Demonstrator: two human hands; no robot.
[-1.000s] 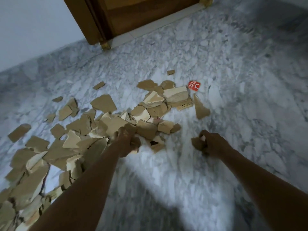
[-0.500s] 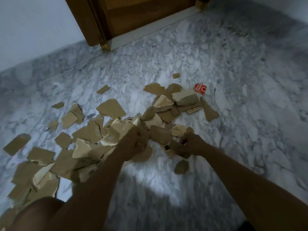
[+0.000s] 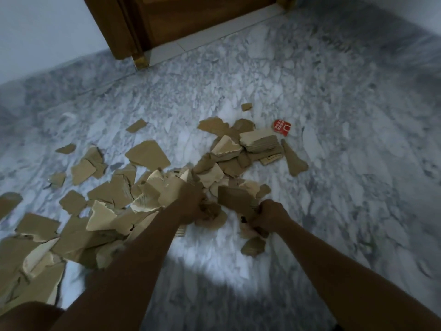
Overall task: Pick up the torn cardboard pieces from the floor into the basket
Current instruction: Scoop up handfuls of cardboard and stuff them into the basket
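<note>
Torn cardboard pieces [image 3: 148, 155] are all on the marble floor [image 3: 346, 175], strewn from the bottom-left corner up to approx centre frame and thickest on the left. Both arms reach in from the bottom edge, w/ the hands close together at the pile's near-right edge.

Left hand [image 3: 191, 204]: back toward cam, fingers curled tight round crumpled scraps [image 3: 211, 212] low by the floor. Right hand [image 3: 268, 216]: fingers closed fist-like on the lower edge of a flat brown piece [image 3: 235, 197], which stands tilted up betw. the two hands. There are more bits under the R wrist, but I can't tell if they're held or just lying there. A small curved piece [image 3: 253, 246] lies on the floor just beside that forearm.

Writing: I see a red scrap [image 3: 281, 127] at the far right of the pile, apart from the brown bits. It has white print, a U-shaped mark plus rows of tiny marks too small to read. A pale strip [image 3: 270, 159] beside the folded stack [image 3: 259, 140] has dark line markings, no legible txt. A wedge-shaped piece [image 3: 293, 161] lies right of it.

Bkgd: wooden door [image 3: 191, 17], pale wall [image 3: 35, 32]. A bare knee [image 3: 28, 316] shows in the bottom-left corner. My feed is dim and a bit blurred.
</note>
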